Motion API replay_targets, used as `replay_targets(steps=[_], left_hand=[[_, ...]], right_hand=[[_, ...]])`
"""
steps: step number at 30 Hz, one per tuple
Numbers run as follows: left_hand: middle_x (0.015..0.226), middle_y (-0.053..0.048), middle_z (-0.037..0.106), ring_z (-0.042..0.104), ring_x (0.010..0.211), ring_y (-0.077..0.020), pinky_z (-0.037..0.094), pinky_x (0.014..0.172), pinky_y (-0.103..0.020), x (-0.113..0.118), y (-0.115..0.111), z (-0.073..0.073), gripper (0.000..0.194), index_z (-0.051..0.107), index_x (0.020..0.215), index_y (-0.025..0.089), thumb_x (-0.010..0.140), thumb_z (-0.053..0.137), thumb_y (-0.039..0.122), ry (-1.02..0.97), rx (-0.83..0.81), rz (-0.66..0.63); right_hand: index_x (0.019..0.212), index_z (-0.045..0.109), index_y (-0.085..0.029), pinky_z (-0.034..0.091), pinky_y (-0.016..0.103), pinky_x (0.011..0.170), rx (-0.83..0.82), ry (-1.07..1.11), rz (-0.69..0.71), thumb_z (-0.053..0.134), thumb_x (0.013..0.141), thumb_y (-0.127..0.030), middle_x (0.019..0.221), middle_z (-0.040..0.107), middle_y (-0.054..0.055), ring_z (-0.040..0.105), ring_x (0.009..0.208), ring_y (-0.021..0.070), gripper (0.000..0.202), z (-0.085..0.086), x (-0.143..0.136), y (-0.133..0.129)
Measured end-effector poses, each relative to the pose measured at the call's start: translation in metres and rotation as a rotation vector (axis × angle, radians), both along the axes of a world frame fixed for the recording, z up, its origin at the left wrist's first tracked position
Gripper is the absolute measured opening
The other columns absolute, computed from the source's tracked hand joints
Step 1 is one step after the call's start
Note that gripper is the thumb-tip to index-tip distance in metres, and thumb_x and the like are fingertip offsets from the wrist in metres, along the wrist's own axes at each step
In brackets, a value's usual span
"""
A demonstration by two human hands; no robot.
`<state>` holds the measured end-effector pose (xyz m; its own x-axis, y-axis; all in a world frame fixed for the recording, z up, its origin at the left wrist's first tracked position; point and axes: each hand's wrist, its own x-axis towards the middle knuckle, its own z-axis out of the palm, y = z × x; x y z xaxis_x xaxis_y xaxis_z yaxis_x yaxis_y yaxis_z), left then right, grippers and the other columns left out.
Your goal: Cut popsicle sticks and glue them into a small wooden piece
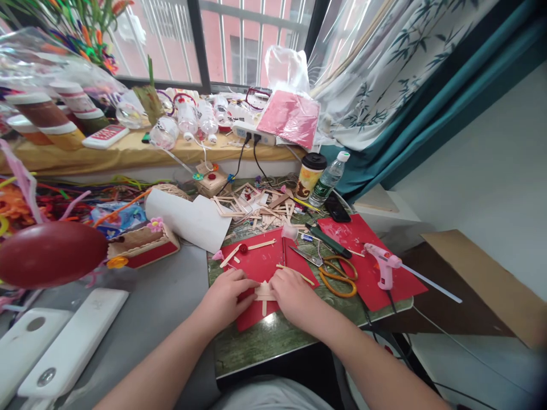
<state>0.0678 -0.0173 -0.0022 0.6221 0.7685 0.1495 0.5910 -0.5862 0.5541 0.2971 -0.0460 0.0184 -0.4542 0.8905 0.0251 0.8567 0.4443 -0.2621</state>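
Note:
A small piece built of wooden craft sticks (264,292) lies low over a red sheet (267,259), with a pointed top and one stick jutting down toward me. My left hand (225,297) grips its left end, fingers bent. At its right end, my right hand (294,293) has its fingers closed on the same piece; the fingertips are partly hidden. Just beyond my hands are two loose craft sticks (261,245) and a dark red ball (243,249). A thin pale stick (305,277) lies beside my right hand.
To the right are orange-handled scissors (342,279), a green utility knife (331,242) and a pink glue gun (384,267) on another red sheet. A lidded cup (310,176) and a water bottle (331,179) stand behind. Craft sticks (273,208) are heaped at the back.

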Motion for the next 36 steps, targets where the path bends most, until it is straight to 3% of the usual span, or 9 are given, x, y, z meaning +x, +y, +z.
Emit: replay_targets(steps=[5, 10, 17, 19, 21, 24, 26, 30, 36], left_hand=[[0.092, -0.006, 0.064, 0.061, 0.089, -0.0216, 0.048, 0.080, -0.035, -0.002, 0.000, 0.001, 0.024, 0.073, 0.115, 0.026, 0.093, 0.063, 0.026, -0.001, -0.023, 0.000], [0.096, -0.006, 0.066, 0.061, 0.090, -0.0215, 0.049, 0.082, -0.035, -0.002, 0.001, 0.002, 0.026, 0.073, 0.116, 0.027, 0.092, 0.063, 0.024, -0.014, -0.033, -0.007], [0.096, -0.006, 0.066, 0.062, 0.090, -0.0218, 0.049, 0.082, -0.035, -0.002, 0.001, 0.001, 0.027, 0.072, 0.117, 0.028, 0.092, 0.063, 0.023, -0.013, -0.032, -0.010], [0.096, -0.006, 0.066, 0.061, 0.090, -0.0218, 0.049, 0.082, -0.035, -0.002, 0.001, 0.001, 0.027, 0.073, 0.116, 0.028, 0.092, 0.063, 0.023, -0.012, -0.033, -0.007], [0.095, -0.006, 0.066, 0.061, 0.089, -0.0216, 0.049, 0.081, -0.035, -0.002, 0.001, 0.002, 0.026, 0.073, 0.115, 0.027, 0.092, 0.063, 0.024, -0.018, -0.029, -0.010], [0.092, -0.006, 0.065, 0.060, 0.087, -0.0211, 0.048, 0.079, -0.034, -0.001, 0.001, 0.003, 0.024, 0.072, 0.115, 0.027, 0.093, 0.063, 0.025, -0.023, -0.019, -0.016], [0.091, -0.005, 0.064, 0.059, 0.085, -0.0208, 0.047, 0.077, -0.034, -0.001, 0.001, 0.003, 0.024, 0.072, 0.115, 0.027, 0.093, 0.063, 0.026, -0.016, -0.008, -0.015], [0.088, -0.005, 0.063, 0.058, 0.083, -0.0201, 0.046, 0.075, -0.033, 0.000, 0.001, 0.003, 0.024, 0.073, 0.113, 0.026, 0.092, 0.063, 0.024, -0.002, 0.000, -0.013], [0.088, -0.006, 0.064, 0.059, 0.083, -0.0203, 0.047, 0.076, -0.034, 0.000, 0.001, 0.002, 0.025, 0.073, 0.114, 0.026, 0.093, 0.061, 0.023, -0.022, -0.003, -0.019]], right_hand=[[0.088, 0.059, -0.019, 0.047, 0.035, 0.082, 0.077, 0.220, -0.308, 0.050, 0.096, -0.010, 0.090, 0.065, 0.007, 0.060, 0.087, 0.0233, 0.015, 0.007, 0.045, 0.004], [0.091, 0.064, -0.021, 0.049, 0.035, 0.083, 0.261, 0.265, -0.412, 0.055, 0.094, -0.015, 0.091, 0.070, 0.005, 0.065, 0.090, 0.0238, 0.011, 0.020, 0.084, 0.008], [0.097, 0.069, -0.021, 0.048, 0.041, 0.088, 0.726, 0.232, -0.712, 0.059, 0.095, -0.025, 0.097, 0.071, 0.009, 0.063, 0.093, 0.0264, 0.011, 0.067, 0.141, 0.013], [0.099, 0.071, -0.020, 0.047, 0.045, 0.089, 0.748, 0.198, -0.747, 0.066, 0.091, -0.030, 0.096, 0.071, 0.011, 0.062, 0.093, 0.0291, 0.014, 0.072, 0.145, 0.016], [0.096, 0.073, -0.021, 0.049, 0.044, 0.083, 0.558, 0.194, -0.613, 0.072, 0.088, -0.035, 0.089, 0.071, 0.009, 0.062, 0.089, 0.0291, 0.016, 0.063, 0.131, 0.016], [0.101, 0.075, -0.024, 0.052, 0.035, 0.082, 0.133, 0.301, -0.246, 0.062, 0.096, -0.024, 0.095, 0.073, 0.005, 0.066, 0.088, 0.0216, 0.014, 0.032, 0.082, 0.008], [0.107, 0.075, -0.024, 0.052, 0.032, 0.085, 0.013, 0.333, -0.099, 0.062, 0.097, -0.020, 0.098, 0.072, 0.005, 0.066, 0.092, 0.0198, 0.017, 0.010, 0.049, 0.002], [0.108, 0.078, -0.026, 0.051, 0.033, 0.087, -0.023, 0.308, -0.049, 0.069, 0.095, -0.024, 0.097, 0.070, 0.004, 0.063, 0.095, 0.0204, 0.016, -0.007, 0.017, 0.004], [0.087, 0.078, -0.022, 0.048, 0.035, 0.092, 0.061, 0.096, 0.150, 0.063, 0.098, -0.023, 0.081, 0.068, 0.003, 0.060, 0.088, 0.0199, 0.018, 0.003, 0.015, 0.015]])
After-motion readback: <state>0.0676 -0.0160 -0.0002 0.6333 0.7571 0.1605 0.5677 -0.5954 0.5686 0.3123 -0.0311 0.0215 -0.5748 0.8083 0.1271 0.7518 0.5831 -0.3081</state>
